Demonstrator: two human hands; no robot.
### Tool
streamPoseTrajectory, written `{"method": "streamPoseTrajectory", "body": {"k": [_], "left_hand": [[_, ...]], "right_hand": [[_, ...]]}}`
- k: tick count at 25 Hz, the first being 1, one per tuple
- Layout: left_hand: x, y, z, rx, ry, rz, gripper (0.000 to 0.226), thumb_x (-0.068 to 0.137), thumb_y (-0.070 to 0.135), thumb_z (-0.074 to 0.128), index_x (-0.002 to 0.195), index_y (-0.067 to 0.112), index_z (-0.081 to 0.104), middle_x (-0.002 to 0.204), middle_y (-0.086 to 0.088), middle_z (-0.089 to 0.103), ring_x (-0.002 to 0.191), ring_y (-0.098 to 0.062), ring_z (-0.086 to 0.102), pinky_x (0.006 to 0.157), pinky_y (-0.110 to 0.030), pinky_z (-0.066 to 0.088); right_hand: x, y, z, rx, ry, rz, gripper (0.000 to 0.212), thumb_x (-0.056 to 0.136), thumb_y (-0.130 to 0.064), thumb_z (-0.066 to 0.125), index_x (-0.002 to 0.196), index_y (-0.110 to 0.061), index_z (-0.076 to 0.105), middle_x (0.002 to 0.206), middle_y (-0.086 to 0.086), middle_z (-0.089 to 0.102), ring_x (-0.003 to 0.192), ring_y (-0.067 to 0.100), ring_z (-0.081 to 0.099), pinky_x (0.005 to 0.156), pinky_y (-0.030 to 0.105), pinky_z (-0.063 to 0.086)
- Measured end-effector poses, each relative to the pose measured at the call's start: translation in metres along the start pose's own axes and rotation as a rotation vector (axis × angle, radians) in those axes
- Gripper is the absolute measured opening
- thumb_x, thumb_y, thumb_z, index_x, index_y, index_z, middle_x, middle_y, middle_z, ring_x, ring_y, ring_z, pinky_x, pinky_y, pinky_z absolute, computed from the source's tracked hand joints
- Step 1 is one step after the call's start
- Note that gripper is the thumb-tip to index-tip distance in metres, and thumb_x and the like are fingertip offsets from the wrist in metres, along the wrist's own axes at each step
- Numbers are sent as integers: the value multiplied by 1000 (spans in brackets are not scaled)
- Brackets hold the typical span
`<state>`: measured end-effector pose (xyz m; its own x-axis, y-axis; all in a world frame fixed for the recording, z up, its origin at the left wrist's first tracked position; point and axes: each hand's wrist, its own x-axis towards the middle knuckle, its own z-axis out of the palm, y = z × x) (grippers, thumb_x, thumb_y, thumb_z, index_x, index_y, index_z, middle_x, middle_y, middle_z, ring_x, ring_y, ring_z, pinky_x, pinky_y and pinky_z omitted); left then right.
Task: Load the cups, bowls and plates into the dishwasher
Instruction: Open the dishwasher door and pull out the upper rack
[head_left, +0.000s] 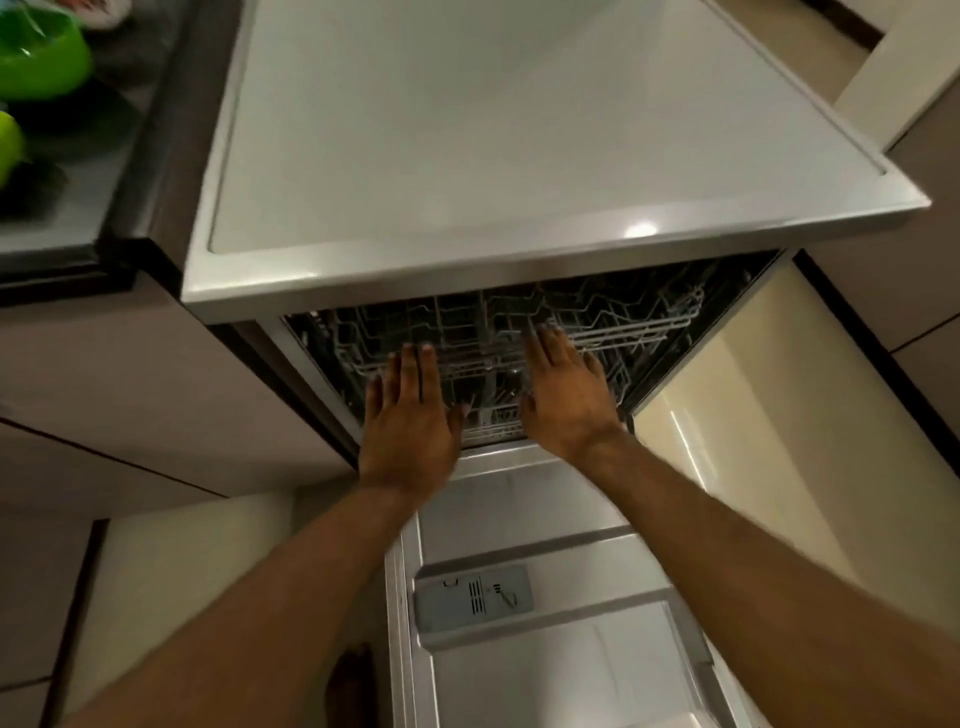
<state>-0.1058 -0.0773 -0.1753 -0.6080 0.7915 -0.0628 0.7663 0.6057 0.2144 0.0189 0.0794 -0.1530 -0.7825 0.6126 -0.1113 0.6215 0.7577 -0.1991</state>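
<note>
The dishwasher (519, 156) is seen from above, with a dark-edged tabletop (104, 171) set just beside it on the left. Its door (545, 525) is dropped flat toward the viewer, and a grey detergent compartment (472, 597) is shown on the inner face. Open room is left above the door, bounded at the back by the overhanging front edge of the white top and at the sides by the door's raised rims. Pale glossy floor (182, 571) is seen on either side of the door, and a bare foot (353, 680) is placed just beside the left rim. Under the top edge the wire rack (639, 322) is seen inside the dark tub.

The left hand (410, 421) is held over the left front of the rack; its fingers (415, 364) are straight and kept close together, and nothing is held. The right hand (566, 395) is stretched out near the middle; its fingers (545, 348) are straight and slightly spread, with the tips brought up to the rack's front wires. Whether the wire is actually touched by either hand cannot be told.

A green bowl (41, 57) is set on the tabletop at the far left, with a second green vessel (8, 145) cut off by the frame edge near it, both well apart from the hands.
</note>
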Motion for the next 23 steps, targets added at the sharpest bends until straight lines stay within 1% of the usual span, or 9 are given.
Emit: {"method": "streamPoseTrajectory", "body": {"k": [3, 6, 8, 11, 13, 17, 19, 21, 23], "left_hand": [[31, -11, 12, 74, -8, -23, 85, 103, 60, 32, 162, 8, 0, 169, -19, 9, 157, -36, 2, 127, -54, 5], [42, -12, 12, 161, 30, -5, 80, 101, 58, 41, 157, 4, 24, 154, -23, 38, 149, -41, 28, 125, -56, 15], [38, -9, 13, 176, 60, 9, 72, 100, 56, 45, 151, 6, 36, 145, -21, 48, 140, -41, 41, 123, -57, 23], [24, -4, 15, 139, 93, 15, 61, 100, 51, 47, 141, 6, 45, 138, -20, 54, 132, -40, 49, 119, -57, 30], [4, 0, 16, 126, 115, 30, 57, 100, 49, 46, 138, 6, 48, 135, -19, 56, 127, -39, 52, 115, -57, 35], [-44, 10, 19, 59, 86, -1, 53, 101, 45, 46, 141, 10, 49, 138, -13, 56, 129, -35, 52, 116, -53, 35], [-72, 19, 19, 33, 71, -26, 51, 100, 44, 48, 139, 11, 50, 134, -11, 60, 126, -32, 55, 113, -52, 39], [-99, 28, 19, 30, 51, -45, 45, 99, 43, 52, 133, 13, 56, 125, -9, 66, 119, -30, 61, 109, -52, 43], [-122, 35, 19, 36, -15, -63, 37, 99, 40, 52, 128, 17, 59, 114, -5, 71, 111, -27, 66, 106, -50, 45]], "right_hand": [[29, 9, 15, -42, -33, -6, 90, 89, -32, 62, 161, -17, 9, 167, 8, 12, 155, 27, 1, 121, 63, 10], [34, 12, 20, -59, 9, 4, 83, 89, -30, 63, 159, -18, 19, 159, 7, 29, 153, 29, 14, 119, 68, 10], [30, 12, 17, -63, 28, 18, 77, 90, -30, 63, 156, -20, 26, 155, 4, 36, 149, 27, 24, 118, 70, 12], [15, 12, 8, -46, 42, 48, 65, 90, -27, 63, 151, -23, 38, 148, 0, 47, 141, 24, 37, 116, 69, 18], [-5, 12, 8, -69, 59, 43, 60, 92, -26, 61, 148, -24, 42, 145, -1, 52, 137, 22, 42, 115, 68, 21], [-54, 12, 11, -66, 35, 70, 42, 95, -33, 58, 136, -30, 55, 133, -6, 61, 127, 19, 53, 114, 64, 24], [-81, 12, 11, -82, 23, 86, 34, 96, -38, 53, 129, -30, 60, 124, -8, 66, 120, 18, 57, 114, 61, 22], [-109, 13, 10, -86, 14, 98, 29, 97, -42, 51, 121, -31, 65, 113, -9, 70, 113, 15, 61, 117, 60, 18], [-136, 14, 12, -65, -9, 98, 27, 98, -45, 51, 114, -31, 68, 105, -11, 71, 108, 13, 64, 119, 62, 14]]}}
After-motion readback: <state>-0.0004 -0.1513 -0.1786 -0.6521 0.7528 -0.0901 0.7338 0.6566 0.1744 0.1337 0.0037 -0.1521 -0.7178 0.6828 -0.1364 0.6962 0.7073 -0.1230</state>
